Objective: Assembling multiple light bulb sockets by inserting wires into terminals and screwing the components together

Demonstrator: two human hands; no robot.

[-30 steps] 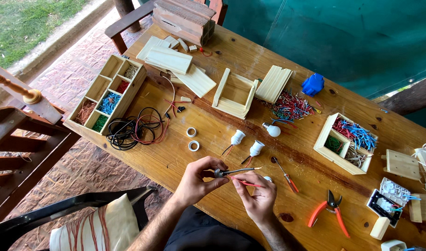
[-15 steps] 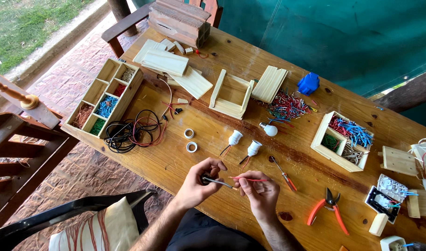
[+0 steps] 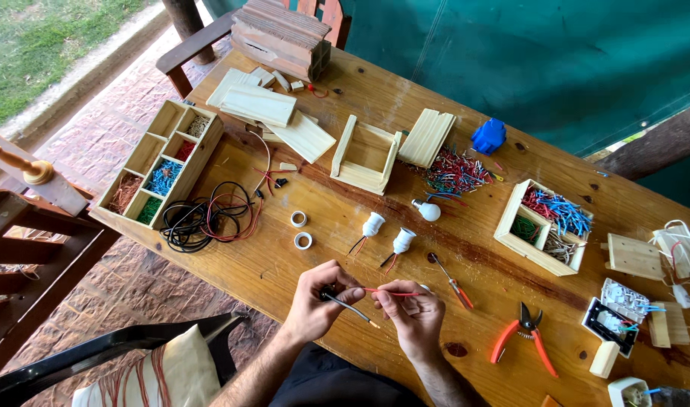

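Observation:
My left hand (image 3: 319, 300) pinches one end of a black wire (image 3: 352, 309) with a bare tip pointing right. My right hand (image 3: 410, 310) pinches a thin red wire (image 3: 394, 292) that runs level between the two hands. Both hands hover over the near edge of the wooden table (image 3: 345, 249). Just beyond them lie two white lamp sockets (image 3: 373, 224) (image 3: 403, 240) with short leads, and a red-handled screwdriver (image 3: 450, 282).
Orange-handled pliers (image 3: 522, 341) lie to the right. Two white rings (image 3: 300, 230), a coil of black and red cable (image 3: 206, 216), a compartment tray of wire bits (image 3: 158, 169), a small open wooden box (image 3: 364, 154), a white bulb (image 3: 428, 210), a blue part (image 3: 488, 136) and another wire box (image 3: 542, 224) sit further back.
The hands have drawn nearer to me and a little apart. The red wire is now stretched between them, and the black wire tilts down to the right.

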